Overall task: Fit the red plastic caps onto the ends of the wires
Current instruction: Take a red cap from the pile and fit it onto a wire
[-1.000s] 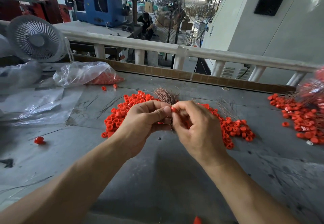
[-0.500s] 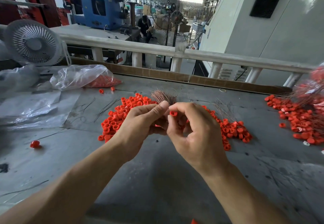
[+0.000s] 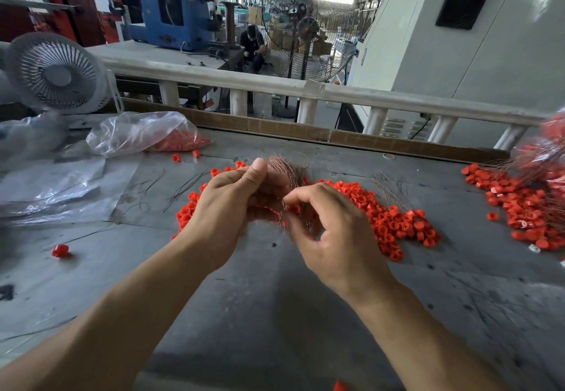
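My left hand (image 3: 235,201) grips a bundle of thin copper-coloured wires (image 3: 289,170), whose ends fan out above my fingers. My right hand (image 3: 330,228) is just to the right of it, forefinger and thumb curled close together near the bundle's lower part; whether they pinch a wire or a cap is hidden by blur. A pile of loose red plastic caps (image 3: 394,222) lies on the grey table (image 3: 275,314) behind and to the right of both hands.
A second heap of red caps with capped wires (image 3: 526,207) lies at the right edge. A clear bag of caps (image 3: 143,136) and plastic sheets are at the left, beside a small white fan (image 3: 55,74). One stray cap (image 3: 60,250) lies at the left. A cardboard strip and white railing bound the table's far side.
My right hand has dropped from the top of the bundle, where it held a red cap, to a lower spot at the right. My left thumb has straightened upward.
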Demonstrator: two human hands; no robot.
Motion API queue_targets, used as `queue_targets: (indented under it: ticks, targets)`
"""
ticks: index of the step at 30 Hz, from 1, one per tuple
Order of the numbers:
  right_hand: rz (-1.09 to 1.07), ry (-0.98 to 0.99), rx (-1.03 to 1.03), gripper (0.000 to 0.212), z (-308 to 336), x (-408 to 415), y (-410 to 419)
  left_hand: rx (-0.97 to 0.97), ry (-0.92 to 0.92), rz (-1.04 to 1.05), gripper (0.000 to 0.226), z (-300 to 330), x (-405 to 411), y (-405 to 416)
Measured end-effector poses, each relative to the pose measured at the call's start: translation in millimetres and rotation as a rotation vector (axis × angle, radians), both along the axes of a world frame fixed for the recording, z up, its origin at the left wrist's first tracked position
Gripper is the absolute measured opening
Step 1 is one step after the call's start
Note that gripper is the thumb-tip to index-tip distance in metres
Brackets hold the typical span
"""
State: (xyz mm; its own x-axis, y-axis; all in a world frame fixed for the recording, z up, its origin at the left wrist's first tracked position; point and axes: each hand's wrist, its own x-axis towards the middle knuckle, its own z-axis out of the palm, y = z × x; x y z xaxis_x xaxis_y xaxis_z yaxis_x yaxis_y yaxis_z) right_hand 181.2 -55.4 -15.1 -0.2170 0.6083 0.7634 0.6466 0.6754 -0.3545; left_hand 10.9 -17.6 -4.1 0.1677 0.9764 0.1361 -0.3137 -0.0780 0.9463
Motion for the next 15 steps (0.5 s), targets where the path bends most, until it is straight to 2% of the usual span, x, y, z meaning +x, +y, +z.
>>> queue_targets:
  ticks: [5, 9, 15]
  targets:
    - [-0.081, -0.077, -0.046, 0.02, 0.0, 11.7, 5.6, -0.028, 0.166, 0.107, 0.047, -0.4, -7.8, 5.7]
    - [-0.073, -0.125, -0.104, 0.017, -0.3, 18.5, 8.6, 0.021, 0.378, 0.237, 0.048, -4.9, -8.4, 9.5]
    - [-0.008, 0.005, -0.232, 0.015, -4.9, 16.9, 7.4, 0.02, 0.261, 0.249, 0.05, -5.0, -10.5, 9.8]
